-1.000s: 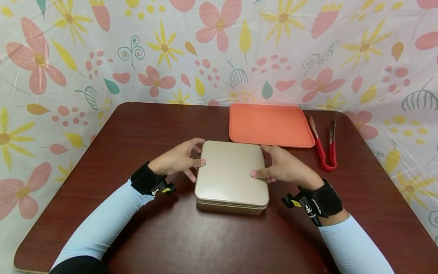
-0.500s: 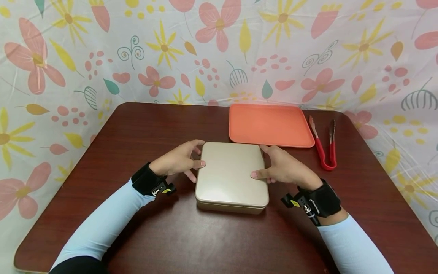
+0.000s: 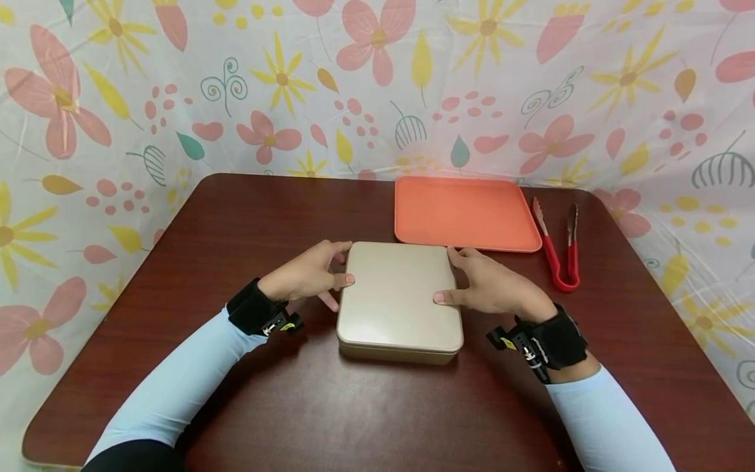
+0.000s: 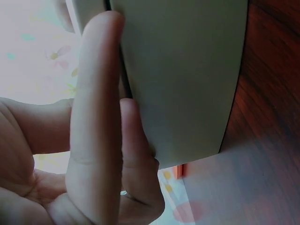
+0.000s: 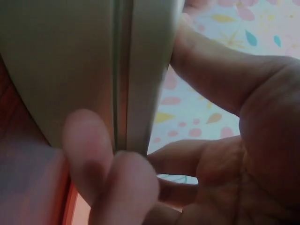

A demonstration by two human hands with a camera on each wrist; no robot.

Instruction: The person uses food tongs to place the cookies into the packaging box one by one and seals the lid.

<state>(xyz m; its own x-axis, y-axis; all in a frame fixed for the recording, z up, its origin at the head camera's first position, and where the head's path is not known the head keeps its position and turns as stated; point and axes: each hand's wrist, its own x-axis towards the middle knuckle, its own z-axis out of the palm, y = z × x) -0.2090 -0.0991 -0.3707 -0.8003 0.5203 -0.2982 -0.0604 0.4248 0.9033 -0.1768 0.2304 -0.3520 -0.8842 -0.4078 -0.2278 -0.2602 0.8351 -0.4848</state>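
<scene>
A gold-beige square tin box [image 3: 401,298] with a rounded lid lies on the dark wooden table [image 3: 265,406]. My left hand [image 3: 309,272] holds its left side, thumb on the lid's edge and the other fingers down the side. From the opposite side my right hand [image 3: 492,282] grips it, thumb on top and fingers around the far right corner. In the left wrist view, fingers [image 4: 98,108] lie along the dark seam of the tin box [image 4: 183,79]. Fingertips [image 5: 86,136] press near the lid seam in the right wrist view. What the tin contains is hidden.
An orange tray [image 3: 466,213] lies just behind the tin, at the table's far edge. Right of it are red-handled tongs [image 3: 563,262], arms spread. A flowered cloth [image 3: 377,85] hangs behind the table.
Both hands keep their places on the tin box. The seam below the lid's front edge looks slightly narrower than a second ago. The head view has shifted a little.
</scene>
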